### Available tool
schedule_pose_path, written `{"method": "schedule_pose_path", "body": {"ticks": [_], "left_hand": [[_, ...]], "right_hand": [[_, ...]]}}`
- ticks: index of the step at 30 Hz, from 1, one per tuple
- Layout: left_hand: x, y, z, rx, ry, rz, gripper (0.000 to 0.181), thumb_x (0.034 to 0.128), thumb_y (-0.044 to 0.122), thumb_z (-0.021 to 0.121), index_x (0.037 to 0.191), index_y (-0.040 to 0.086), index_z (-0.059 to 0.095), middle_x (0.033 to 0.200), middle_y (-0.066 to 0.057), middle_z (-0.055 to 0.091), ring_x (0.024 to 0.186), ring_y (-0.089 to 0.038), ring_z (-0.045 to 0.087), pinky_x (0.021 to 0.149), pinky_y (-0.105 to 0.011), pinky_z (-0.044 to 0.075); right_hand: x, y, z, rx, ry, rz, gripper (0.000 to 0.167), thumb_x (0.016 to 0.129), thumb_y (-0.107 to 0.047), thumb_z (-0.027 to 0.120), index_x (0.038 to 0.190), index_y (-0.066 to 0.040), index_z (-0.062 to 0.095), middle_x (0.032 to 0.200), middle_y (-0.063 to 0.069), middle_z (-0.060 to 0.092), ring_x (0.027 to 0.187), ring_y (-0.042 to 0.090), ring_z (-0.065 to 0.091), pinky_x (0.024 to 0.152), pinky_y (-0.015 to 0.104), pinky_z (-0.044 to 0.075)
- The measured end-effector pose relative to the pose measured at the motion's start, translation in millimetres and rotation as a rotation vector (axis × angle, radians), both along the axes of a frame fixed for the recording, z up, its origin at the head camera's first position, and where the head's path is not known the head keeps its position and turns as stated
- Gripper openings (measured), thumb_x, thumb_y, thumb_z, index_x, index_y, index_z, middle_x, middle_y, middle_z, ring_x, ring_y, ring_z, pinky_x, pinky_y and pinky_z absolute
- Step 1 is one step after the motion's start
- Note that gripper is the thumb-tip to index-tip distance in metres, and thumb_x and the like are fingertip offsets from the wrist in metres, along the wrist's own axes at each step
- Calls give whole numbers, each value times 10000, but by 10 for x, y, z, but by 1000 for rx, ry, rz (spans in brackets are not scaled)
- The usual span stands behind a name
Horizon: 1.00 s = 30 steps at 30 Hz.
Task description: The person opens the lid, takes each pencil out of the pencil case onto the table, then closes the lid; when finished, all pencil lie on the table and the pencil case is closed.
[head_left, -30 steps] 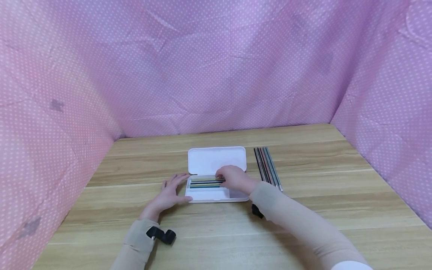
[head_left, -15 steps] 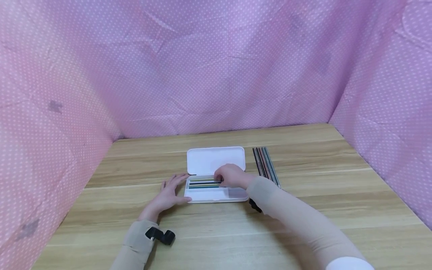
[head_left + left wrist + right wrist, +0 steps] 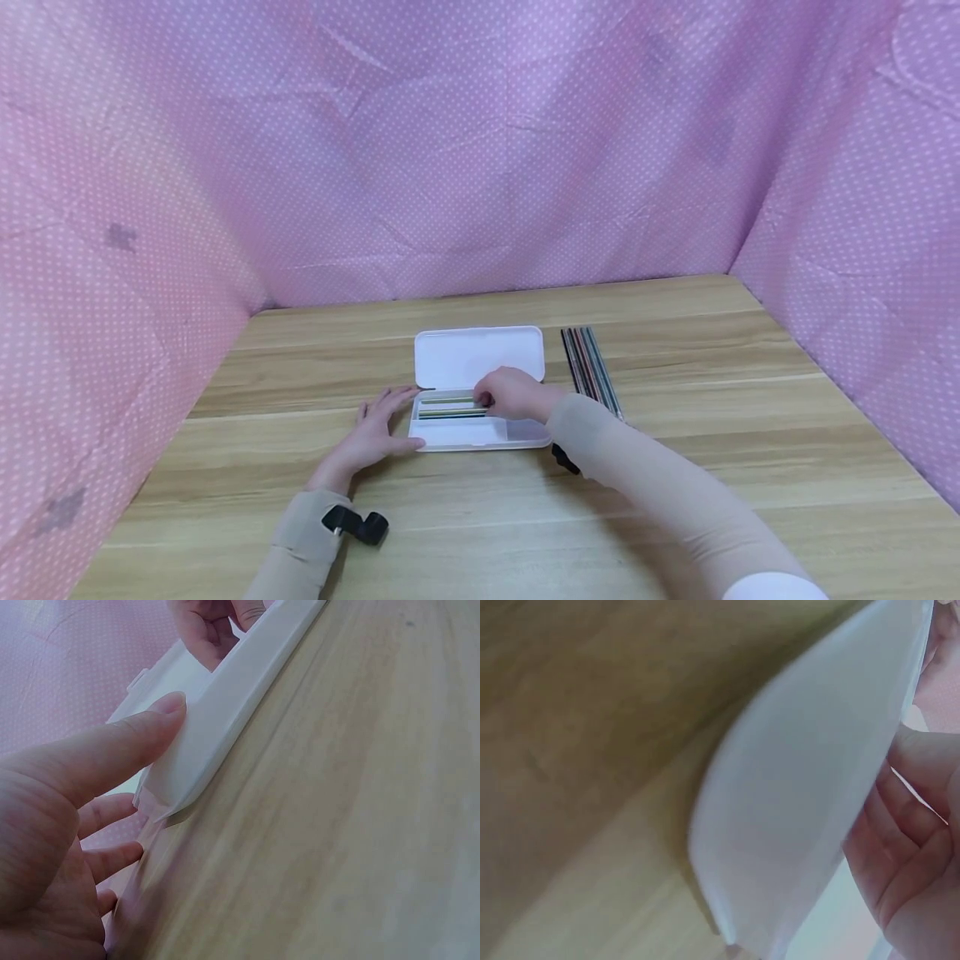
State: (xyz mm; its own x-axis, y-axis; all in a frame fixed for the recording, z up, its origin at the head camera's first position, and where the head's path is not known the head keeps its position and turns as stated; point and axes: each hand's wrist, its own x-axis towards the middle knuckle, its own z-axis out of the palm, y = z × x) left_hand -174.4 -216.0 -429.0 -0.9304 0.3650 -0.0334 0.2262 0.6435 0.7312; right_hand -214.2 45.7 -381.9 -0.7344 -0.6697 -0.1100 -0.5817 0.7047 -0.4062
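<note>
A white pencil case lies with its lid folded back on the table. Several pencils lie lengthwise in its rear compartment. My left hand spans the left end of the case with fingers extended; its thumb touches the front wall in the left wrist view. Over the right part of the compartment, my right hand reaches down among the pencils with fingers bent. The case wall hides those fingertips in the right wrist view, so whether they pinch a pencil cannot be seen.
More pencils lie side by side on the wooden table, right of the case and partly behind my right forearm. Pink dotted cloth walls in the back and sides. A black wrist mount sits on my left wrist.
My right hand has shifted slightly left within the case. A dark pencil seen earlier in the middle of the compartment no longer shows there. The left hand keeps its place.
</note>
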Motion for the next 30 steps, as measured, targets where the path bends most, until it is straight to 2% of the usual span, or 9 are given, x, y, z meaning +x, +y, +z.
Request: {"method": "schedule_pose_path", "body": {"ticks": [4, 13, 25, 30], "left_hand": [[-1, -9, -18, -3, 12, 0, 813, 747, 287, 790, 1431, 98, 393, 1512, -198, 299, 1418, -463, 61, 1086, -644, -113], [8, -12, -30, -6, 13, 1, 816, 748, 286, 790, 1434, 99, 389, 1516, -195, 295, 1419, -462, 63, 1086, -646, -109], [-6, -11, -32, -10, -8, 0, 816, 753, 310, 786, 1437, 115, 386, 1522, -186, 287, 1426, -448, 49, 1088, -640, -113], [1, -14, -24, -8, -12, 0, 813, 757, 303, 784, 1440, 120, 383, 1525, -180, 282, 1428, -444, 43, 1088, -639, -118]], "right_hand": [[-3, 6, -24, -21, 8, 5, 154, 807, 8, 687, 928, -80, 722, 896, 13, 708, 867, 146, 632, 843, 297, 511], [-40, 21, -65, -62, -59, -36, 148, 822, -43, 710, 955, -99, 745, 896, -6, 715, 811, 90, 599, 816, 284, 506], [-46, -4, -73, -70, -54, -55, 147, 805, -24, 720, 930, -93, 752, 873, 3, 718, 799, 95, 605, 797, 278, 514], [-57, 18, -42, -67, -79, -75, 155, 817, -31, 711, 949, -103, 750, 878, -9, 706, 788, 91, 572, 791, 277, 507]]}}
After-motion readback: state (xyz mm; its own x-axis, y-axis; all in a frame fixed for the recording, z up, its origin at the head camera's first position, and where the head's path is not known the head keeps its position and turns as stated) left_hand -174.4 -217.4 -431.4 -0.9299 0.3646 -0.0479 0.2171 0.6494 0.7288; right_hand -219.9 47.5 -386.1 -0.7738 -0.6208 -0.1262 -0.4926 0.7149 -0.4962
